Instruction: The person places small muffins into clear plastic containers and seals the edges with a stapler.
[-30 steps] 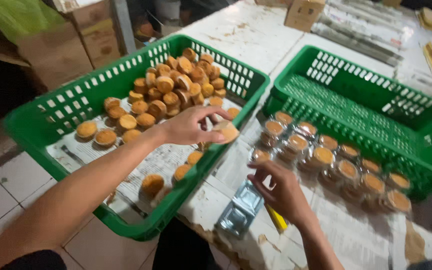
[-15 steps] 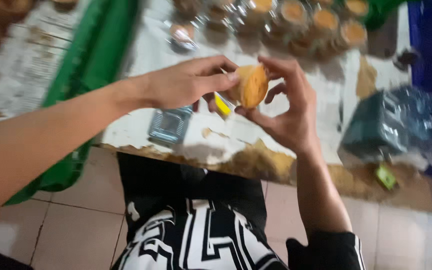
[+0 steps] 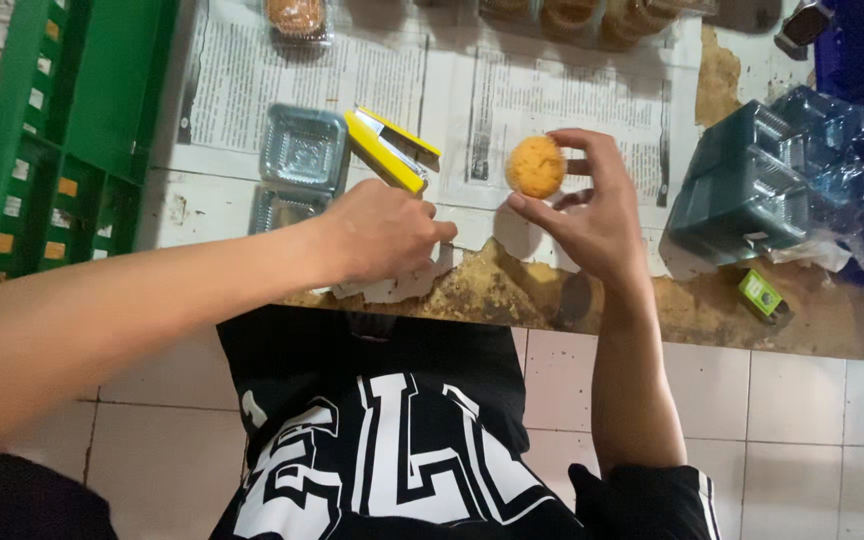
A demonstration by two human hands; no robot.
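Golden cake [image 3: 536, 166] sits pinched in the right hand's [image 3: 592, 215] fingers above the newspapered tabletop [image 3: 252, 80], best held lightly, while the left hand's [image 3: 382, 232] curled fingers rest beside the yellow stapler [image 3: 387, 150] and open clear tray [image 3: 302, 150].

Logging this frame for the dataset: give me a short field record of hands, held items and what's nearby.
right hand: holds round golden cake in fingertips, above the newspaper
left hand: closed, at the table edge, beside yellow stapler; whether they touch is unclear
clear tray: open, empty, left of the stapler
crate: green, far left
tray stack: bagged, right side
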